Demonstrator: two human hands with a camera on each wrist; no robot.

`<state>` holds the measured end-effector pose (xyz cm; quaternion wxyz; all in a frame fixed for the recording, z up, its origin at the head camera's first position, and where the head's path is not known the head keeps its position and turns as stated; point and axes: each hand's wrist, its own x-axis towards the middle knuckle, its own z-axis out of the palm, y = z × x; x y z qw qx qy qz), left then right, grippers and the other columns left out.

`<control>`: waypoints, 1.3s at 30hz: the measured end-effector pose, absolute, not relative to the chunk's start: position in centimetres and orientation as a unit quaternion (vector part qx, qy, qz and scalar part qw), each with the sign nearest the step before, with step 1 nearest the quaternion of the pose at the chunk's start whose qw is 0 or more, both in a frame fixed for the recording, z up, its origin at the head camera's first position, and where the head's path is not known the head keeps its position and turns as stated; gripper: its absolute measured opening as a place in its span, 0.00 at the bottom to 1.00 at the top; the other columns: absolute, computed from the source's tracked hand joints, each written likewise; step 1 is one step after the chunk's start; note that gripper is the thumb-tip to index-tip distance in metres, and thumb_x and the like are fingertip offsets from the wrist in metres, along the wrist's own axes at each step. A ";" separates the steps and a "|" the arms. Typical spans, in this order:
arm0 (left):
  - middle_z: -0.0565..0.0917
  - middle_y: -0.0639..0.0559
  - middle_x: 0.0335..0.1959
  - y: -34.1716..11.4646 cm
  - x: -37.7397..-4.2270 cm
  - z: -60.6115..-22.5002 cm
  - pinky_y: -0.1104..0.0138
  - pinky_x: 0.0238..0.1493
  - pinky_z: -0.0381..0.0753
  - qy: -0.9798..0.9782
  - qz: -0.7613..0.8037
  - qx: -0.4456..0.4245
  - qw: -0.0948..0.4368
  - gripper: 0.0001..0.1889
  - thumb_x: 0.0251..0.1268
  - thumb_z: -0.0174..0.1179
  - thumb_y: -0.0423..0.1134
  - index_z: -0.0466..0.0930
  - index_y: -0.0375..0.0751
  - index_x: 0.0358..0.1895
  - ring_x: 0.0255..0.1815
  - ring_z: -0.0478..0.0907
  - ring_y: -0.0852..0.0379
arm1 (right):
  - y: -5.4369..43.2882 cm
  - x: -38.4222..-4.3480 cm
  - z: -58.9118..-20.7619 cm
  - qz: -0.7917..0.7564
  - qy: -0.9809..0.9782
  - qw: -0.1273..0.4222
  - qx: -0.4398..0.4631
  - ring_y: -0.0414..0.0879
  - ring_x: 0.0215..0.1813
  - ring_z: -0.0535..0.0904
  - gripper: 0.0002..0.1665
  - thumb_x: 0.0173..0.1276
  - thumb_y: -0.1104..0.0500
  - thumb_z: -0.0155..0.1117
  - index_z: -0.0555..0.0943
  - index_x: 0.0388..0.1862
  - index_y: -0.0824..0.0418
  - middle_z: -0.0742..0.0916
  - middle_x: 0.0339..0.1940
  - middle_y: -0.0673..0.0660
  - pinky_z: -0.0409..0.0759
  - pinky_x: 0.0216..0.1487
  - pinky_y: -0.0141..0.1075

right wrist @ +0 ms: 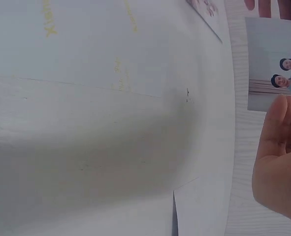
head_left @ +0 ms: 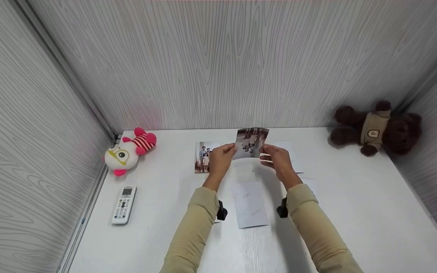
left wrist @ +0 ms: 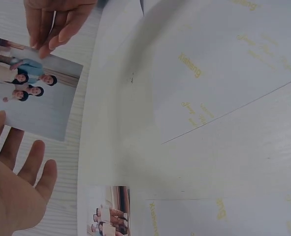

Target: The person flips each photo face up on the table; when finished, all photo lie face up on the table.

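Note:
A photo print point(head_left: 252, 141) of a group of people is held up over the far middle of the table, upside down in the head view. My left hand point(head_left: 221, 163) pinches its left edge between thumb and fingers. Its right edge is pinched by my right hand point(head_left: 279, 161), whose lower fingers stay apart from the print. The left wrist view shows the picture side of this print point(left wrist: 49, 110), with both hands at its edges. Another photo point(head_left: 202, 163) lies face up on the table, partly covered by my left hand.
White sheets with faint yellow lettering lie face down: one point(head_left: 251, 206) between the forearms, another point(head_left: 296, 159) behind the right hand. A white remote control point(head_left: 124, 205) and a pink-and-white plush toy point(head_left: 129, 151) are at left. A brown teddy bear point(head_left: 376, 129) lies far right.

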<state>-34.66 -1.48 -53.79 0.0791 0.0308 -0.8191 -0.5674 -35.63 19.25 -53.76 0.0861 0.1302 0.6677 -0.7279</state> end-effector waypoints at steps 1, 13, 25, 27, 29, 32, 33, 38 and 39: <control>0.90 0.50 0.51 -1.5 -34.6 -53.8 0.60 0.54 0.85 -0.818 -0.569 0.034 0.078 0.13 0.70 0.65 0.45 0.89 0.46 0.53 0.53 0.86 0.53 | 19.2 -35.6 -53.7 -0.721 0.676 0.083 0.131 0.47 0.48 0.84 0.23 0.80 0.51 0.56 0.78 0.65 0.64 0.86 0.45 0.50 0.86 0.44 0.31; 0.88 0.48 0.55 -1.9 -34.2 -53.9 0.61 0.50 0.86 -0.769 -0.634 0.074 0.014 0.18 0.69 0.65 0.47 0.86 0.48 0.59 0.49 0.86 0.55 | 18.9 -35.6 -53.7 -0.674 0.724 0.063 0.133 0.39 0.32 0.73 0.22 0.76 0.52 0.61 0.82 0.60 0.66 0.77 0.36 0.51 0.83 0.35 0.29; 0.83 0.43 0.58 -1.7 -33.8 -53.8 0.70 0.28 0.84 -0.715 -0.687 0.100 -0.087 0.24 0.69 0.64 0.41 0.77 0.43 0.67 0.26 0.78 0.62 | 18.6 -35.4 -53.5 -0.650 0.741 0.120 0.115 0.47 0.54 0.82 0.28 0.80 0.48 0.53 0.74 0.72 0.60 0.82 0.63 0.60 0.83 0.52 0.36; 0.84 0.40 0.57 -1.6 -33.8 -53.7 0.70 0.27 0.84 -0.712 -0.689 0.098 -0.097 0.24 0.69 0.64 0.40 0.78 0.42 0.67 0.25 0.79 0.62 | 18.4 -35.5 -53.3 -0.648 0.742 0.123 0.116 0.48 0.57 0.80 0.30 0.80 0.47 0.52 0.72 0.74 0.60 0.81 0.65 0.60 0.81 0.54 0.37; 0.84 0.37 0.54 -1.6 -33.7 -53.7 0.71 0.26 0.84 -0.711 -0.688 0.098 -0.105 0.24 0.69 0.64 0.39 0.78 0.42 0.67 0.24 0.78 0.62 | 18.3 -35.5 -53.2 -0.648 0.742 0.123 0.120 0.48 0.58 0.79 0.30 0.80 0.48 0.52 0.71 0.75 0.60 0.80 0.67 0.60 0.80 0.54 0.38; 0.86 0.37 0.48 -1.6 -33.7 -53.8 0.70 0.26 0.84 -0.708 -0.690 0.101 -0.114 0.24 0.68 0.64 0.40 0.78 0.43 0.66 0.23 0.79 0.62 | 18.1 -35.6 -53.1 -0.650 0.739 0.118 0.129 0.46 0.56 0.79 0.28 0.80 0.51 0.53 0.72 0.74 0.60 0.81 0.66 0.59 0.80 0.52 0.36; 0.86 0.39 0.46 -1.6 -33.7 -53.8 0.69 0.26 0.85 -0.707 -0.690 0.103 -0.116 0.24 0.69 0.64 0.41 0.78 0.44 0.66 0.23 0.79 0.62 | 18.1 -35.5 -53.1 -0.652 0.737 0.117 0.130 0.45 0.54 0.79 0.28 0.80 0.51 0.53 0.73 0.73 0.60 0.81 0.65 0.59 0.80 0.51 0.35; 0.83 0.41 0.55 -1.8 -33.5 -53.5 0.64 0.37 0.89 -0.673 -0.718 0.103 -0.144 0.25 0.69 0.65 0.44 0.76 0.45 0.68 0.30 0.83 0.57 | 18.2 -35.5 -53.0 -0.680 0.713 0.099 0.137 0.42 0.48 0.82 0.25 0.79 0.55 0.54 0.74 0.70 0.63 0.83 0.59 0.57 0.82 0.46 0.31; 0.82 0.41 0.57 -1.8 -33.5 -53.5 0.63 0.39 0.89 -0.660 -0.728 0.103 -0.154 0.26 0.70 0.65 0.44 0.75 0.44 0.68 0.31 0.84 0.56 | 18.3 -35.5 -53.0 -0.689 0.705 0.095 0.138 0.42 0.48 0.82 0.25 0.80 0.55 0.53 0.74 0.70 0.63 0.83 0.58 0.57 0.83 0.45 0.31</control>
